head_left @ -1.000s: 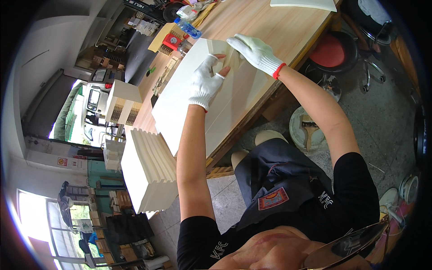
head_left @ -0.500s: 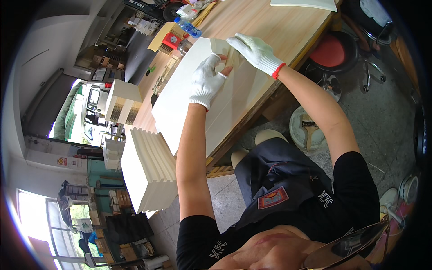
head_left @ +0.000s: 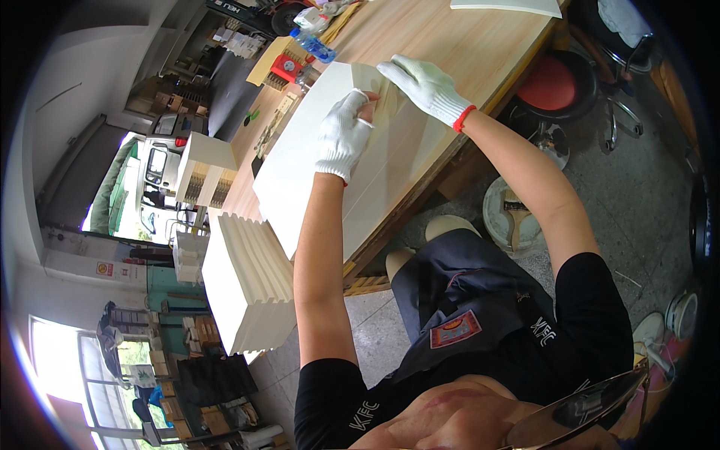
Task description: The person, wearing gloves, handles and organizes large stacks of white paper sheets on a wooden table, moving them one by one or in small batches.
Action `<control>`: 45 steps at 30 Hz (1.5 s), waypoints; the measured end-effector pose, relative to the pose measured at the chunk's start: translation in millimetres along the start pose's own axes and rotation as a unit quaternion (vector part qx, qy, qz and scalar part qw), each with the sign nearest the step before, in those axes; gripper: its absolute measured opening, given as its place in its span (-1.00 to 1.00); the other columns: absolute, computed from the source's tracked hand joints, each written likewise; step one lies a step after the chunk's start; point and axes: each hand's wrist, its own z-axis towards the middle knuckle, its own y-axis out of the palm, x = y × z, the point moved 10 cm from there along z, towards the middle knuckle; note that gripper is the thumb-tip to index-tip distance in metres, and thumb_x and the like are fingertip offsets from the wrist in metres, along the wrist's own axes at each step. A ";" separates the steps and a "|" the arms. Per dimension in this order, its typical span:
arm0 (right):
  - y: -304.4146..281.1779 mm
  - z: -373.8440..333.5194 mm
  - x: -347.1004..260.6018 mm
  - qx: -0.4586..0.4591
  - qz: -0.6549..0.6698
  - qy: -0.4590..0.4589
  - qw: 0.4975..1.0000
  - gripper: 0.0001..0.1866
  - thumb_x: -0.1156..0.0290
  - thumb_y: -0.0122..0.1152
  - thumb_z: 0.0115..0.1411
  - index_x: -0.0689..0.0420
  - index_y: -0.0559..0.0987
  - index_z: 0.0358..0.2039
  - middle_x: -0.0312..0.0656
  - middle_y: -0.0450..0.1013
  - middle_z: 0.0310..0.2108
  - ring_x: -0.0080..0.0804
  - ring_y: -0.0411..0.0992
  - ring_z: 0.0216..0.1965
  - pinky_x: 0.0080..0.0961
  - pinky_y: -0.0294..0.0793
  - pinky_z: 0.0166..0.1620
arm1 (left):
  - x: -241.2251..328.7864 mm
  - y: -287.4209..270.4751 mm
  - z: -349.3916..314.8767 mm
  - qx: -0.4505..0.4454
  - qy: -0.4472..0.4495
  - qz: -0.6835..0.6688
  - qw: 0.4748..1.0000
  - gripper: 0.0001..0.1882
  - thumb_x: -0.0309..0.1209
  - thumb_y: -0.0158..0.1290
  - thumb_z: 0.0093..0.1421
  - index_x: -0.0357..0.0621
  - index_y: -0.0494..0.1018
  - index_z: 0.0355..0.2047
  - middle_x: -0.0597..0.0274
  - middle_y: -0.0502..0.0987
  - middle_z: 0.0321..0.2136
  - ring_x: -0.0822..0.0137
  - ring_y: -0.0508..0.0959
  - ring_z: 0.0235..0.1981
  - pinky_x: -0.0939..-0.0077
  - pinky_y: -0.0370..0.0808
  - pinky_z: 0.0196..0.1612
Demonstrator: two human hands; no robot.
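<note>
A large white board (head_left: 300, 172) lies slanted across the table, with a narrow pale strip (head_left: 367, 77) along its right side at the far end. My left hand (head_left: 345, 131), in a white knit glove with bare thumb and fingertip showing, rests over the board beside that strip. Its thumb and finger are drawn together; whatever lies between them, if anything, is too small to make out. My right hand (head_left: 424, 86), also in a white glove, has its fingers stretched out and together, their tips by the strip's far right side.
Wood-grain table (head_left: 435, 37) carries a blue-tinted bottle (head_left: 313, 46) and a red box-like item (head_left: 286, 67) beyond the board. Stacked white panels (head_left: 247, 285) stand at left. A red-seated stool (head_left: 547, 86) and a bucket with a brush (head_left: 516, 221) are at right.
My left thumb and finger have come closer together, having been spread apart over the strip. My right hand and the board stay in place.
</note>
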 end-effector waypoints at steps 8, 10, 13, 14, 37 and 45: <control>-0.5 -0.6 4.6 0.009 0.001 0.014 1.000 -0.43 -0.25 -0.12 0.35 0.00 0.55 -0.17 -0.04 0.55 -0.30 0.06 0.49 -0.21 -0.12 0.44 -0.18 | 0.8 2.7 0.4 -0.005 -0.020 -0.007 1.000 -0.65 -0.27 0.21 0.19 -0.01 0.52 -0.02 0.08 0.63 -0.11 0.10 0.61 -0.15 0.30 0.50 -0.03; 5.1 2.2 3.6 -0.053 0.012 0.050 0.997 -0.43 -0.26 -0.12 0.35 0.01 0.54 -0.20 -0.03 0.53 -0.33 0.06 0.48 -0.23 -0.13 0.43 -0.20 | -4.0 3.9 0.2 -0.008 -0.012 -0.021 1.000 -0.65 -0.27 0.18 0.21 0.01 0.52 0.00 0.06 0.63 -0.12 0.09 0.61 -0.16 0.30 0.50 -0.03; 6.1 2.6 3.8 -0.058 0.000 0.050 0.997 -0.43 -0.26 -0.12 0.35 0.01 0.54 -0.23 -0.03 0.51 -0.36 0.05 0.47 -0.26 -0.13 0.42 -0.22 | -1.5 -6.6 -2.3 0.054 0.012 -0.009 0.998 -0.67 -0.27 0.14 0.23 0.02 0.53 0.01 0.05 0.62 -0.13 0.08 0.61 -0.15 0.28 0.50 -0.03; 5.2 2.3 3.6 -0.045 -0.008 0.041 0.998 -0.43 -0.26 -0.12 0.35 0.01 0.53 -0.24 -0.03 0.50 -0.37 0.04 0.47 -0.27 -0.14 0.42 -0.23 | 3.3 -7.2 -2.6 0.057 0.034 -0.007 0.998 -0.68 -0.27 0.13 0.24 0.01 0.53 0.00 0.04 0.62 -0.14 0.07 0.61 -0.14 0.27 0.50 -0.03; 9.5 0.5 8.6 -0.102 -0.014 0.096 0.990 -0.45 -0.24 -0.01 0.31 -0.01 0.56 -0.05 -0.05 0.54 -0.16 -0.02 0.49 -0.11 -0.24 0.45 -0.07 | 9.1 -7.3 -3.4 0.041 0.035 -0.007 0.999 -0.73 -0.35 0.06 0.28 0.00 0.52 -0.01 0.02 0.62 -0.12 0.02 0.58 -0.05 0.25 0.49 0.02; 0.8 -2.9 4.4 0.010 0.011 0.016 1.000 -0.43 -0.26 -0.12 0.35 0.05 0.49 -0.26 -0.03 0.49 -0.37 0.06 0.45 -0.27 -0.12 0.39 -0.22 | 1.9 3.0 -0.6 -0.008 -0.004 -0.002 1.000 -0.67 -0.26 0.24 0.16 0.00 0.55 -0.06 0.10 0.63 -0.13 0.04 0.59 -0.08 0.25 0.49 0.01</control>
